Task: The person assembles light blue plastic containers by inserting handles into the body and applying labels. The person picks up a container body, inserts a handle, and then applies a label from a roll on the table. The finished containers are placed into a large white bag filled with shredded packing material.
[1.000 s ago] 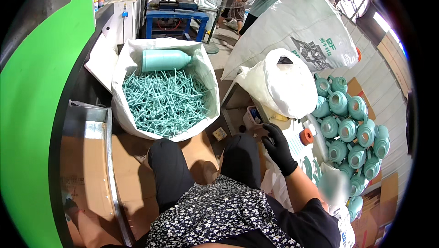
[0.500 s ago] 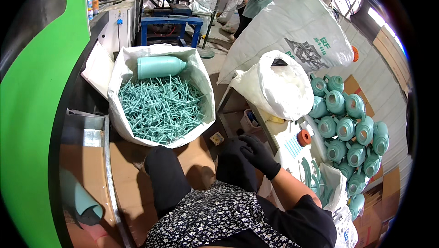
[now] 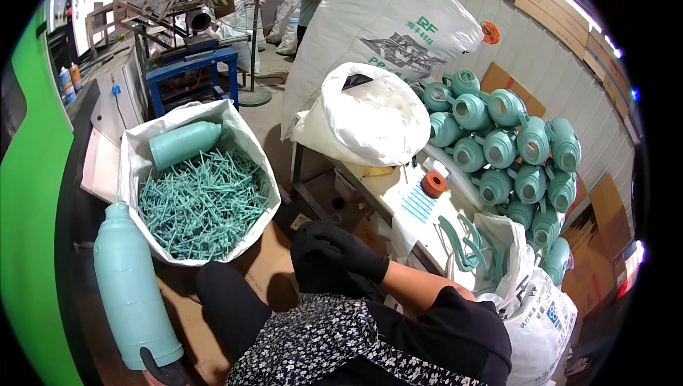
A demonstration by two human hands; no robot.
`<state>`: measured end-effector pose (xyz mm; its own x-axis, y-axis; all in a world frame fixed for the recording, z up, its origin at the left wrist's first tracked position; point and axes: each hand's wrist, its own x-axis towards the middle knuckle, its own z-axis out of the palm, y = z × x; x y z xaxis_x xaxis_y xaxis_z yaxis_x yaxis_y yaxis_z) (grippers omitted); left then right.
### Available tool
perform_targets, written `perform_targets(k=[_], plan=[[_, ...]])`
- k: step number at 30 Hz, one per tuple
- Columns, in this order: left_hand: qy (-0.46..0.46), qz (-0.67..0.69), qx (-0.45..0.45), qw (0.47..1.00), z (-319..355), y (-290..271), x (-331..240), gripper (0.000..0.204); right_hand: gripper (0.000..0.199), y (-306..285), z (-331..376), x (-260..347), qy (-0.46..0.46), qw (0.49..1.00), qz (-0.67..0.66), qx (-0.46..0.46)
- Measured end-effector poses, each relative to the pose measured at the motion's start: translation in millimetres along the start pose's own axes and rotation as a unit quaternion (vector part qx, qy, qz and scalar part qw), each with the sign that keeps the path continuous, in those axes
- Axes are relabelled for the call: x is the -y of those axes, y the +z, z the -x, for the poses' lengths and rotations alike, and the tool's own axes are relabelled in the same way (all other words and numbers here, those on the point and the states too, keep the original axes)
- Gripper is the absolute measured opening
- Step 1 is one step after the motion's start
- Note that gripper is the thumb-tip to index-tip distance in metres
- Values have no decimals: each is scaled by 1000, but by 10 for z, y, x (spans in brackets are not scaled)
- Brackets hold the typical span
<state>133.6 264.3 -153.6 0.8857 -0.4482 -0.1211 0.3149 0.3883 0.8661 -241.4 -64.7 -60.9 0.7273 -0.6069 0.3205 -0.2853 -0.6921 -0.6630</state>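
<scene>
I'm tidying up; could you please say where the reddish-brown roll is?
In the head view, right of centre, the reddish-brown roll lies on the table beside the blue strips.

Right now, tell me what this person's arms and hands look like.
The right hand wears a plain black glove ending at the wrist; above it the forearm is bare up to a loose black sleeve. The left hand shows only partly, in a dark glove too; its sleeve is not in view.

Bright upper-right glare, shadows across cardboard (image 3: 267,251), curved fisheye edges.
</scene>
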Motion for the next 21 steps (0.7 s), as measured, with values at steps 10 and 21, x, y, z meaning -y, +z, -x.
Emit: perform_targets(k=[10,21], plan=[[-22,-6,59,998,14,468,-8,53,43,-9,23,-79,12,998,-48,-23],[-36,-1,84,996,86,663,20,53,40,38,-99,-181,46,995,-70,-47]])
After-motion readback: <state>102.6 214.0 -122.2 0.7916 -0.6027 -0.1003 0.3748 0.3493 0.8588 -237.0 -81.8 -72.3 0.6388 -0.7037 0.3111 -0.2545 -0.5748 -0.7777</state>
